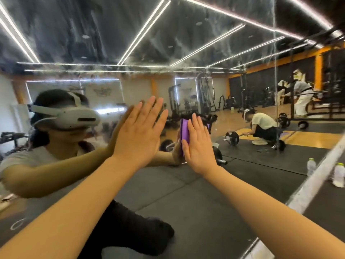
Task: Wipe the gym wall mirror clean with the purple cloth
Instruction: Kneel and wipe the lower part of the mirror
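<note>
The wall mirror (186, 43) fills the view and carries pale smears across its upper part. My left hand (139, 133) lies flat against the glass with its fingers apart, holding nothing. To its right, my right hand (198, 144) presses the folded purple cloth (184, 131) against the mirror at about chest height. Only the cloth's left edge shows past my palm; the remainder is hidden under the hand. Both hands meet their own reflections in the glass.
The mirror's bottom edge runs along a white strip (317, 176) at the lower right. A plastic bottle (338, 174) stands on the floor beside it, with its reflection (311, 166) in the glass. Reflected are gym machines, barbells and a crouching person (261, 126).
</note>
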`<state>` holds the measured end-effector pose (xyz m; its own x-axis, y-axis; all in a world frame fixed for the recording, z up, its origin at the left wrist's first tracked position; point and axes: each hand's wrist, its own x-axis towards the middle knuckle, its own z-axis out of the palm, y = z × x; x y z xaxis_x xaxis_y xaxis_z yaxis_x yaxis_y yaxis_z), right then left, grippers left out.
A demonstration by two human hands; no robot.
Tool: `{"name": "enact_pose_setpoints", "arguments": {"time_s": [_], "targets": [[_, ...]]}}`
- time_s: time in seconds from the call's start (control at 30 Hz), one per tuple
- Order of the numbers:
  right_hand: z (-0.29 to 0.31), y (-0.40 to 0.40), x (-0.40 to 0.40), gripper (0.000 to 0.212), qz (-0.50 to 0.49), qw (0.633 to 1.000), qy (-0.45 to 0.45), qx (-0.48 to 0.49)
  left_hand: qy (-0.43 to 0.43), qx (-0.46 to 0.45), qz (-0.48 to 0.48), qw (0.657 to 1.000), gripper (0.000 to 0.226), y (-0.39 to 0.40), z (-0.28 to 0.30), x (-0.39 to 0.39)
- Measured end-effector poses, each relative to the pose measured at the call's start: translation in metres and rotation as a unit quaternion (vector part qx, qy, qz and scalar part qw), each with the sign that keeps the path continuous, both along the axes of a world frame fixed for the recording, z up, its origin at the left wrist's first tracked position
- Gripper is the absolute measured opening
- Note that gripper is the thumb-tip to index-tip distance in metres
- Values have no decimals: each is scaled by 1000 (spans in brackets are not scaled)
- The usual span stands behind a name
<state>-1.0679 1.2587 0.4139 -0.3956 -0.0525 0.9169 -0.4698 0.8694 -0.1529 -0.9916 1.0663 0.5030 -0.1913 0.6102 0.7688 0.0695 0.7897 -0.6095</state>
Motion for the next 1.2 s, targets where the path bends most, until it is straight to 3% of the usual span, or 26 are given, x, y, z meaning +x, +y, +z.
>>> {"name": "enact_pose_setpoints", "arguments": {"time_s": [0.2, 0.5, 0.6, 0.83, 0.97, 1.07, 1.2], "targets": [[-7, 15, -26, 63, 12, 998, 49, 25, -48, 44, 16, 998, 56, 56, -20, -31], [-9, 88, -75, 66, 26, 981, 131, 138, 34, 82, 68, 994, 56, 101, -18, -81], [20, 104, -84, 69, 46, 973, 168, 155, 72, 86, 90, 990, 56, 109, -17, -87], [119, 128, -103, 73, 72, 972, 180, 131, 59, 112, 123, 984, 59, 117, -17, -84], [89, 125, -107, 71, 80, 976, 179, 95, 79, 140, 137, 977, 56, 124, -22, -88], [58, 133, -112, 71, 76, 969, 194, 130, 85, 141, 142, 976, 55, 127, -23, -91], [84, 142, -118, 74, 73, 953, 230, 182, 83, 141, 153, 975, 56, 128, -24, -90]]}}
